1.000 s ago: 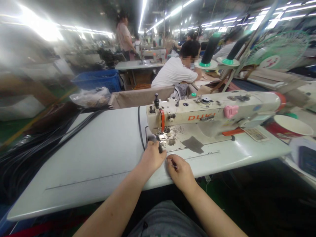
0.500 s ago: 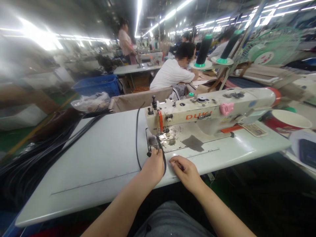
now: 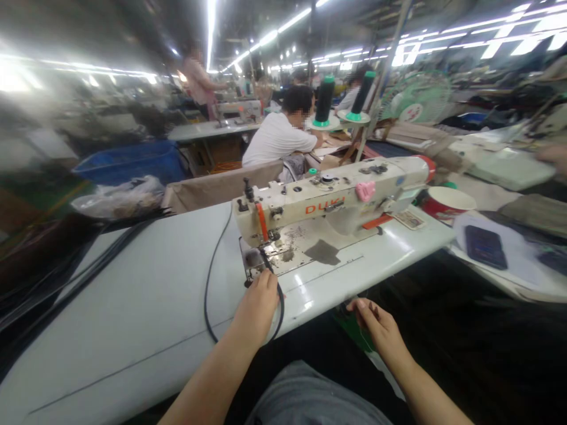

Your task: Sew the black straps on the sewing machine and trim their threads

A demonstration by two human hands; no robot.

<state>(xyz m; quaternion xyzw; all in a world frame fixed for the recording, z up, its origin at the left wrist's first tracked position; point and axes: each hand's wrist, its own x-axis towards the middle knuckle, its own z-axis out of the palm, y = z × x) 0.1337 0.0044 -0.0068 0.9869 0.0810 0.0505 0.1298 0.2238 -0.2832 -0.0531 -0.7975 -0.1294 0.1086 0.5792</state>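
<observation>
A cream sewing machine (image 3: 328, 198) stands on the white table (image 3: 177, 265). Near its needle area, my left hand (image 3: 261, 301) is closed on a thin black strip (image 3: 282, 307), which loops past the table's front edge and curves back over the tabletop to the left. My right hand (image 3: 372, 316) is beyond the front edge, lower right of the machine, with its fingers pinched together. Something small and dark shows at its fingers, too small to name, and a thin thread hangs below them.
Long black strips (image 3: 106, 254) lie over the table's left end. Two dark thread cones (image 3: 325, 100) stand behind the machine. At right are a red and white bowl (image 3: 447, 203) and a phone (image 3: 485, 247). A person in white (image 3: 279, 139) leans over work beyond.
The view has turned right. My right hand has moved from the tabletop to the right, off the front edge. My left hand stays near the needle area with the strip.
</observation>
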